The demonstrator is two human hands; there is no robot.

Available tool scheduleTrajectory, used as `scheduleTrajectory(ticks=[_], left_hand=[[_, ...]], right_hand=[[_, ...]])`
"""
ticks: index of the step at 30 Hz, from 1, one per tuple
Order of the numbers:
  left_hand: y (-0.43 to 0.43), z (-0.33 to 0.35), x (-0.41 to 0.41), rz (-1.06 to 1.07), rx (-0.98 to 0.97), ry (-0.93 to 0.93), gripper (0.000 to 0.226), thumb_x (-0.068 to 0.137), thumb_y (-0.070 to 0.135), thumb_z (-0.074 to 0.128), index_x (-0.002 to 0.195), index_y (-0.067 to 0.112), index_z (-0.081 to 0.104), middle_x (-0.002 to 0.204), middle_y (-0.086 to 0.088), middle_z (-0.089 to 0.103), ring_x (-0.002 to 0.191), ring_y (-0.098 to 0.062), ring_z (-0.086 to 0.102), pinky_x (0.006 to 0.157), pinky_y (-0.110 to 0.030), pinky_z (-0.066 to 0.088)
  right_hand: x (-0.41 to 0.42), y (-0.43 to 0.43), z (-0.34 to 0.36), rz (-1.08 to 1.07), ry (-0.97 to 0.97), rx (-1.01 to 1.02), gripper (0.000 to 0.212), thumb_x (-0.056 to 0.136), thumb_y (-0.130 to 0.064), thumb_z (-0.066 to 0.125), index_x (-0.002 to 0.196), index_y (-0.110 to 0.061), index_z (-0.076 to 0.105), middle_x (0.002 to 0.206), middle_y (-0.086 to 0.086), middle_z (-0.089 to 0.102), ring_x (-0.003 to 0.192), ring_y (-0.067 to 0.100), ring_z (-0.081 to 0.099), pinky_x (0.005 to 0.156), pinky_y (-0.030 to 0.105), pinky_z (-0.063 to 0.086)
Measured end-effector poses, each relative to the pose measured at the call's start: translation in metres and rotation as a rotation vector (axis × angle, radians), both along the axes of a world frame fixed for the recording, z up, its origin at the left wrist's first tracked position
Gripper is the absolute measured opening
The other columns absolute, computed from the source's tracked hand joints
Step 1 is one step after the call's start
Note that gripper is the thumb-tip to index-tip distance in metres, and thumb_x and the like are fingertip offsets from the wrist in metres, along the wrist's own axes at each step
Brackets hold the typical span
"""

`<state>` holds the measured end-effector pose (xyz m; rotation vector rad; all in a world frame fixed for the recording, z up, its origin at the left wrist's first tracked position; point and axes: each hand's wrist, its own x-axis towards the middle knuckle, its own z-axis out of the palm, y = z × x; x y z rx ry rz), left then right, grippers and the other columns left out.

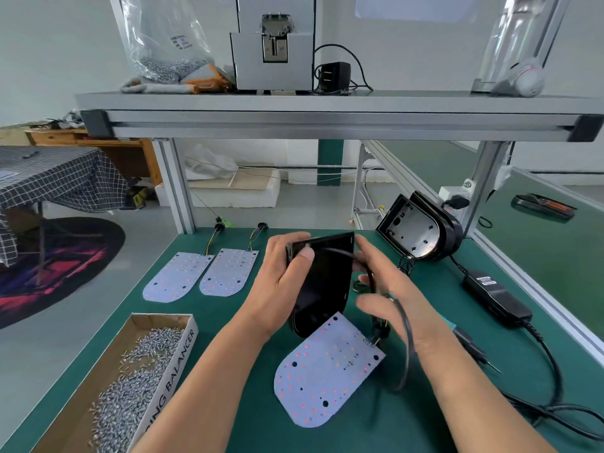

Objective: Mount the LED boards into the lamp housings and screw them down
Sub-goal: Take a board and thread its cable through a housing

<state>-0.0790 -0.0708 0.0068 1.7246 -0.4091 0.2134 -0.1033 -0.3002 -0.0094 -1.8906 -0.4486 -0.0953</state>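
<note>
you look to be at the start of one mounting: the lamp housing (323, 282) is up off the desk (441, 426), standing on edge with its glossy back towards you, so the board is not yet in and no screw is driven. your left hand (284, 282) grips the housing at its far left corner, thumb across the back and fingers wrapped behind. your right hand (389, 289) sits at the housing's right edge, where the black cable (407, 338) leaves it and drapes over your wrist. that hand is blurred, so i cannot tell whether it pinches the cable or only touches the rim. both forearms reach in from the near edge. the led board (327, 371) for this housing lies flat just near of it, led side up, its wires at the far right corner. two more boards (202, 276) wait at the far left, and a second housing (418, 230) leans at the far right. the next move likely calls for turning the housing open side up, keeping the cable clear, and lowering the board in square. screws are in the box (137, 371) at the near left.
</note>
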Motion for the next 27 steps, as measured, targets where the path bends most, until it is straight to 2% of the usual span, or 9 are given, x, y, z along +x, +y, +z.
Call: scheduleTrajectory(ticks=[5, 7, 9, 11, 14, 17, 21, 24, 27], left_hand=[[-0.001, -0.002, 0.007, 0.229, -0.131, 0.119, 0.024, 0.099, 0.047, 0.046, 0.101, 0.030, 0.062, 0.111, 0.003, 0.060, 0.097, -0.005, 0.055, 0.091, -0.031, 0.041], [0.004, -0.003, 0.008, 0.262, -0.179, 0.158, 0.025, 0.097, 0.048, 0.047, 0.096, 0.026, 0.060, 0.106, 0.001, 0.057, 0.095, -0.013, 0.053, 0.090, -0.036, 0.039], [0.008, 0.000, 0.008, 0.232, -0.199, 0.146, 0.025, 0.094, 0.050, 0.051, 0.099, 0.029, 0.064, 0.111, -0.001, 0.061, 0.099, -0.014, 0.056, 0.094, -0.038, 0.043], [0.005, 0.004, 0.003, 0.143, -0.173, 0.099, 0.027, 0.093, 0.052, 0.054, 0.110, 0.035, 0.067, 0.124, -0.004, 0.064, 0.111, -0.015, 0.061, 0.105, -0.042, 0.048], [-0.003, 0.009, -0.008, 0.037, -0.091, -0.005, 0.037, 0.093, 0.054, 0.055, 0.123, 0.035, 0.066, 0.132, -0.006, 0.061, 0.126, -0.020, 0.060, 0.113, -0.051, 0.048], [-0.007, 0.010, -0.015, -0.026, -0.056, -0.024, 0.044, 0.093, 0.057, 0.055, 0.126, 0.030, 0.065, 0.130, -0.006, 0.061, 0.124, -0.024, 0.061, 0.110, -0.059, 0.049], [-0.005, 0.014, -0.016, -0.118, -0.101, 0.041, 0.055, 0.091, 0.068, 0.059, 0.125, 0.027, 0.069, 0.123, -0.017, 0.070, 0.115, -0.040, 0.067, 0.105, -0.067, 0.050], [0.000, 0.016, -0.011, -0.207, -0.235, 0.193, 0.091, 0.076, 0.093, 0.061, 0.127, 0.018, 0.071, 0.121, -0.015, 0.075, 0.112, -0.031, 0.072, 0.103, -0.046, 0.058], [0.004, 0.012, -0.003, -0.269, -0.144, 0.160, 0.062, 0.093, 0.058, 0.067, 0.134, 0.011, 0.067, 0.126, -0.017, 0.073, 0.115, -0.022, 0.068, 0.100, -0.036, 0.054]], right_hand=[[0.001, -0.019, 0.000, 0.055, 0.134, 0.013, 0.103, 0.078, -0.014, 0.079, 0.164, -0.039, 0.027, 0.160, -0.025, 0.048, 0.149, 0.000, 0.043, 0.122, 0.033, 0.033], [-0.002, -0.017, -0.001, -0.049, 0.148, 0.091, 0.093, 0.080, -0.021, 0.081, 0.161, -0.034, 0.037, 0.155, -0.017, 0.055, 0.140, 0.000, 0.053, 0.118, 0.029, 0.041], [-0.004, -0.004, -0.001, -0.217, 0.096, 0.146, 0.074, 0.090, -0.025, 0.080, 0.156, -0.030, 0.047, 0.147, -0.012, 0.063, 0.128, -0.003, 0.062, 0.112, 0.026, 0.049], [-0.004, 0.010, -0.003, -0.296, 0.048, 0.102, 0.061, 0.101, -0.019, 0.073, 0.155, -0.032, 0.049, 0.142, -0.012, 0.064, 0.129, -0.008, 0.058, 0.118, 0.032, 0.044], [-0.003, 0.021, -0.011, -0.272, 0.002, 0.079, 0.071, 0.102, -0.021, 0.073, 0.161, -0.044, 0.040, 0.153, -0.017, 0.053, 0.146, -0.004, 0.042, 0.125, 0.033, 0.032], [-0.003, 0.019, -0.013, -0.210, -0.168, 0.125, 0.073, 0.104, -0.018, 0.069, 0.164, -0.042, 0.034, 0.163, -0.021, 0.042, 0.155, 0.001, 0.031, 0.124, 0.021, 0.027], [0.000, 0.019, -0.009, -0.168, -0.238, 0.217, 0.059, 0.108, -0.019, 0.062, 0.160, -0.040, 0.043, 0.146, -0.005, 0.062, 0.141, 0.017, 0.054, 0.118, 0.036, 0.041], [0.004, 0.023, -0.009, -0.232, -0.223, 0.284, 0.049, 0.108, -0.009, 0.059, 0.149, -0.035, 0.056, 0.114, 0.001, 0.071, 0.112, 0.023, 0.067, 0.105, 0.050, 0.052], [0.006, 0.027, -0.009, -0.340, -0.204, 0.360, 0.042, 0.106, -0.004, 0.058, 0.139, -0.029, 0.061, 0.103, 0.000, 0.071, 0.098, 0.017, 0.067, 0.096, 0.049, 0.053]])
